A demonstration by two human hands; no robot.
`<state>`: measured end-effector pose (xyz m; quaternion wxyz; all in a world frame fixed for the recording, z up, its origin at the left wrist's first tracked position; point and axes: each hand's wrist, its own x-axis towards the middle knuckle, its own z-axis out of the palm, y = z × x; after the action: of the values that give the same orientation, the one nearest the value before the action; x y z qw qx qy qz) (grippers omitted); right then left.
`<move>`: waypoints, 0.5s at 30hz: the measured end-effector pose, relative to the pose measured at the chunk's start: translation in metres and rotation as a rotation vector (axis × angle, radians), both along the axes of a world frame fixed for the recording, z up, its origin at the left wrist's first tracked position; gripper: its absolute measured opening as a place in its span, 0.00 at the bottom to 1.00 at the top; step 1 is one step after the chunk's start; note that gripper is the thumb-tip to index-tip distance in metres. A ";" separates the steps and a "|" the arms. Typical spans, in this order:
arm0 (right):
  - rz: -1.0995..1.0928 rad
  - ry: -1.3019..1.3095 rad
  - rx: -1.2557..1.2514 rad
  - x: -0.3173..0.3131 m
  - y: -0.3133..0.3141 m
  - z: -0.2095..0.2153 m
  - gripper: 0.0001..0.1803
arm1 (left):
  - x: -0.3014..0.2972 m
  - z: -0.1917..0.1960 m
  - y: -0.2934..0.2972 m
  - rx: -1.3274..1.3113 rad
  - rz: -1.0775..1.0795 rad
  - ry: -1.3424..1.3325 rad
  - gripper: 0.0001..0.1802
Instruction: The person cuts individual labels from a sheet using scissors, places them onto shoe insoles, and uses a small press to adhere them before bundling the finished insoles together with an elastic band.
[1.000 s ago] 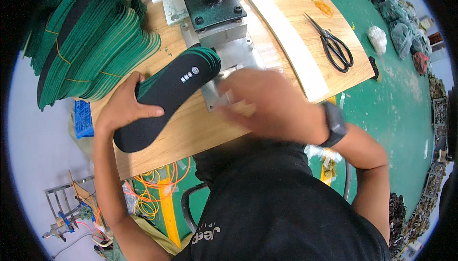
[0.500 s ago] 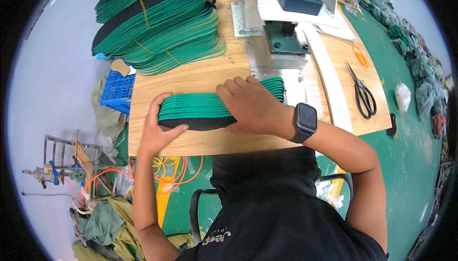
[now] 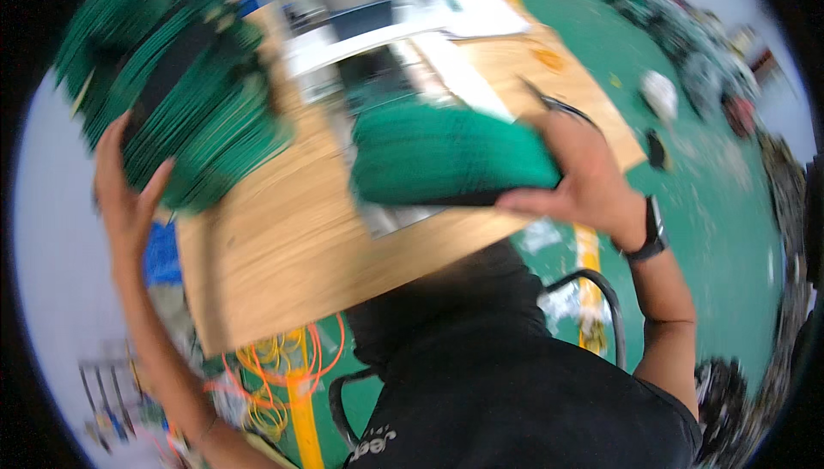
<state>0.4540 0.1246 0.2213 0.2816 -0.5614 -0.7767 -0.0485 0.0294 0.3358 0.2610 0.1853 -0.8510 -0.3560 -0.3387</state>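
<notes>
My right hand (image 3: 588, 169) grips the right end of a bundle of green insoles (image 3: 451, 156), its thumb along the black underside. The bundle is tilted and blurred, in front of the press; whether it touches the table cannot be told. At the left, my left hand (image 3: 124, 199) has its thumb and fingers spread at the near left side of a tall stack of green and black insoles (image 3: 223, 126). Nothing is clearly held in it, and motion blur hides whether it touches the stack.
A press machine (image 3: 360, 18) stands at the back of the wooden table (image 3: 292, 254). Scissors (image 3: 556, 104), orange bands (image 3: 548, 59) and papers (image 3: 481, 10) lie right of it. A blue crate (image 3: 161, 254) and orange and yellow hoses (image 3: 266, 383) are below the table's left side.
My left hand has let go of the bundle and moved left to the stack. My right hand has shifted right and now grips the bundle's right end. The view has turned.
</notes>
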 end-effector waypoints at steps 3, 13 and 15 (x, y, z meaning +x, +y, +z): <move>-0.365 0.206 -0.004 0.087 -0.028 0.007 0.36 | -0.027 0.011 0.035 -0.090 0.271 0.292 0.42; -0.627 0.638 -0.259 0.234 -0.004 -0.022 0.35 | -0.098 0.027 0.066 -0.287 0.008 -0.061 0.26; -0.579 0.686 -0.333 0.235 0.019 -0.025 0.29 | -0.135 0.032 0.052 -0.091 0.142 -0.189 0.24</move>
<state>0.6890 0.1432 0.1968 0.4028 -0.7758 -0.4476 0.1883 -0.1055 0.3875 0.2931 0.1356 -0.7955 -0.4463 -0.3869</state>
